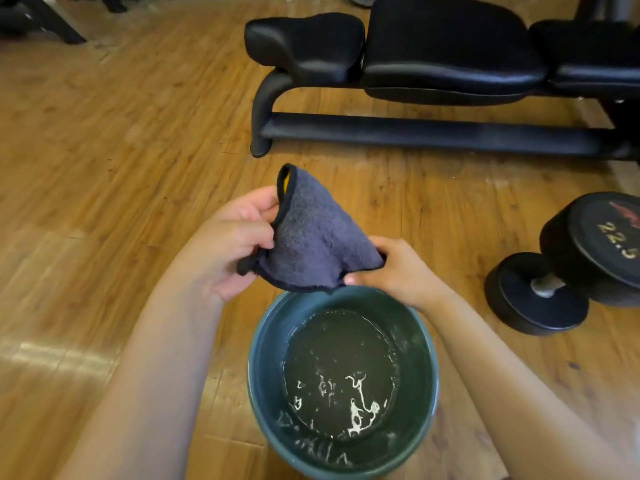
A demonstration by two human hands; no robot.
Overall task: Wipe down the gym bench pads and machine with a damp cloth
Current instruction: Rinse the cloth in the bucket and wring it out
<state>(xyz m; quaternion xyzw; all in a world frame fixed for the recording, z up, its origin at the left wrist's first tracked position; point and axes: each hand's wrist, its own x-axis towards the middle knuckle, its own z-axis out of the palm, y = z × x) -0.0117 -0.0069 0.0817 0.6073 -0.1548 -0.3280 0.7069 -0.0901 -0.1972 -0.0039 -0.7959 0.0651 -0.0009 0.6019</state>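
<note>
Early stage, by the look of it: grey cloth [313, 237] held over teal basin [266, 375] of water, pinched by left hand [235, 237] at one edge, by right hand [398, 268] at opposite corner. Bench pads [446, 46] beyond, well apart from cloth, seemingly unwiped; frame [415, 131] likewise. Wiping all left to do.

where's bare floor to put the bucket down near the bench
Bare wood floor lies open left of the bench and bucket. A narrower strip runs between the bench's base bar and the cloth. The right is crowded by dumbbells.
</note>
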